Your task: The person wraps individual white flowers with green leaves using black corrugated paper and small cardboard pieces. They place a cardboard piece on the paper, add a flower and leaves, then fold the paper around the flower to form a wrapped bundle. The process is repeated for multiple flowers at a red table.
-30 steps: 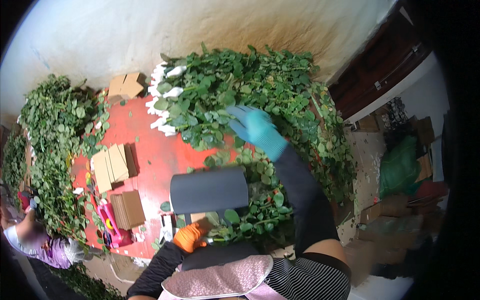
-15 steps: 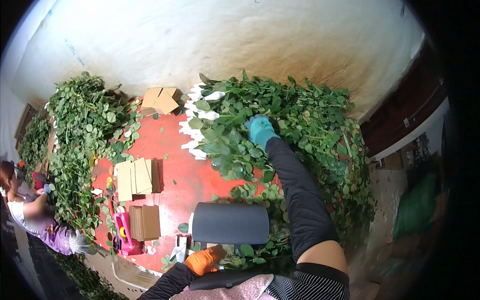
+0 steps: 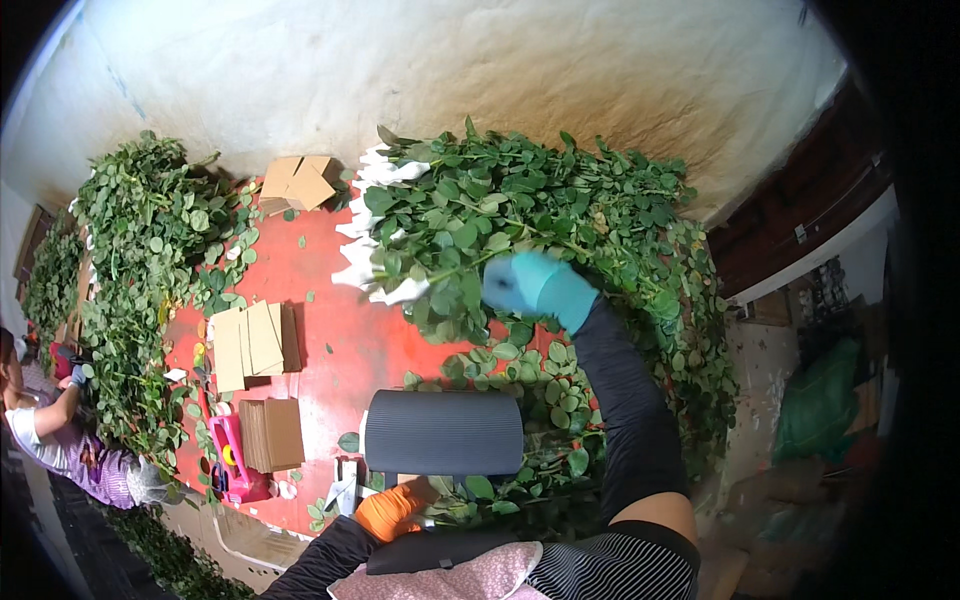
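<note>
Leafy rose stems point(image 3: 540, 190) lie in a wide heap at the back, their heads in white sleeves point(image 3: 360, 262) toward the left. My right hand point(image 3: 535, 287), in a teal glove and blurred by motion, is closed at the heap's near edge on a leafy stem that runs left to a white-sleeved head point(image 3: 405, 291). At the table's near edge my left hand point(image 3: 388, 512) wears an orange glove. Its fingers are mostly hidden beside a tan patch, perhaps cardboard. Just beyond it is a dark ribbed pad point(image 3: 443, 433) with a rounded top.
Cardboard sheets point(image 3: 248, 345) and a brown cardboard stack point(image 3: 271, 435) lie left on the red table point(image 3: 330, 355). A pink holder point(image 3: 232, 462) and a grey metal tool point(image 3: 343, 487) are near the front. More foliage point(image 3: 140, 270) is at left, where another person point(image 3: 75, 430) works.
My right hand has come out of the heap toward me, drawing a stem with it. My left hand stays near the pad. The whole view has shifted slightly.
</note>
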A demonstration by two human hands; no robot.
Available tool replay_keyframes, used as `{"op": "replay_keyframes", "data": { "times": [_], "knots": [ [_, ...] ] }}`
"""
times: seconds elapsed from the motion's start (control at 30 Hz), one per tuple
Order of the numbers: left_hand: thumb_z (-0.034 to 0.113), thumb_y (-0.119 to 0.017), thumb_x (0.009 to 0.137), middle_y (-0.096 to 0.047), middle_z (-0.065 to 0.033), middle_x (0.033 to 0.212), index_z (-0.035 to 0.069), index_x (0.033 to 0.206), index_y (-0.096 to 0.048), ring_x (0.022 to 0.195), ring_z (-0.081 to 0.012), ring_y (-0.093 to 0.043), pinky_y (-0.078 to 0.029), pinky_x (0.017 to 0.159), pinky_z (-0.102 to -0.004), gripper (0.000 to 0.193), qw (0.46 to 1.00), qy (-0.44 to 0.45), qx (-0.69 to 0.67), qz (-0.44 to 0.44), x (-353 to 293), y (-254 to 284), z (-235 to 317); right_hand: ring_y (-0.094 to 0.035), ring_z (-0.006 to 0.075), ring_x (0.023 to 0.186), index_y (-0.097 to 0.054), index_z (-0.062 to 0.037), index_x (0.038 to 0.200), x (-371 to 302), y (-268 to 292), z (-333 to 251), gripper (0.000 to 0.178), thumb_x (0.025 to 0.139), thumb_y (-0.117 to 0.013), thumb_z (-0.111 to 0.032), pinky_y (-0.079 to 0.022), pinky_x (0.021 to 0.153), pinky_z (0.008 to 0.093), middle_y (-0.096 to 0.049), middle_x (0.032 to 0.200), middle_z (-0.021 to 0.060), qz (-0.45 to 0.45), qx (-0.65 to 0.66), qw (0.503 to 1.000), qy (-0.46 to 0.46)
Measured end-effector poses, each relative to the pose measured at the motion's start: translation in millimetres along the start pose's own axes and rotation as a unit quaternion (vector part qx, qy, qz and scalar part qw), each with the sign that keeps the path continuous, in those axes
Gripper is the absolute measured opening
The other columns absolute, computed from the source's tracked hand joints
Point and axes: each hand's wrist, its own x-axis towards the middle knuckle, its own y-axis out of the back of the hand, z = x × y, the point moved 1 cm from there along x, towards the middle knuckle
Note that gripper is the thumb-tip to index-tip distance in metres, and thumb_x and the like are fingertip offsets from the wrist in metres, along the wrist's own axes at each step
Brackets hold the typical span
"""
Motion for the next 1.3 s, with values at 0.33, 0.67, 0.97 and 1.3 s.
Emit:
{"op": "replay_keyframes", "data": {
  "times": [0.33, 0.67, 0.97, 1.3],
  "knots": [
    [0.026, -0.079, 0.072, -0.058, -0.0144, 0.105, 0.007, 0.106, -0.065, 0.093, -0.0338, -0.061, -0.051, 0.078, -0.0393, 0.041, 0.997, -0.030, 0.016, 0.069, 2, -4, -4, -0.064, 0.0370, 0.096, -0.059, -0.0059, 0.121, 140, 7, 100, 0.040, 0.093, -0.050, -0.034, -0.051, 0.080, 0.0482, -0.063, 0.112, 0.0224, 0.097, -0.114, 0.967, -0.207],
    [0.008, -0.075, 0.074, -0.055, -0.0134, 0.134, 0.011, 0.133, -0.053, 0.124, -0.0286, -0.053, -0.045, 0.100, -0.0357, 0.063, 0.992, 0.033, -0.122, 0.021, -7, -17, -10, -0.063, 0.0352, 0.076, -0.065, -0.0135, 0.107, -116, 42, -31, 0.018, 0.091, -0.057, -0.017, -0.052, 0.067, 0.0421, -0.064, 0.083, 0.0156, 0.374, -0.019, 0.924, 0.074],
    [0.020, -0.063, 0.088, -0.065, -0.0113, 0.107, 0.003, 0.121, -0.059, 0.099, -0.0270, -0.063, -0.051, 0.082, -0.0364, 0.038, 0.983, 0.140, -0.098, -0.060, -6, 17, 16, -0.061, 0.0337, 0.066, -0.068, -0.0071, 0.106, -246, -159, -48, 0.023, 0.085, -0.061, -0.013, -0.049, 0.061, 0.0412, -0.064, 0.076, 0.0179, 0.019, 0.104, 0.991, 0.079],
    [0.025, -0.079, 0.063, -0.052, -0.0131, 0.131, 0.011, 0.119, -0.065, 0.103, -0.0333, -0.056, -0.046, 0.087, -0.0439, 0.059, 0.988, -0.042, 0.126, 0.076, -3, 7, 8, -0.067, 0.0258, 0.081, -0.065, -0.0063, 0.112, -246, -251, 23, 0.025, 0.094, -0.060, -0.022, -0.052, 0.076, 0.0357, -0.069, 0.092, 0.0167, -0.093, 0.153, 0.975, -0.130]
  ]
}}
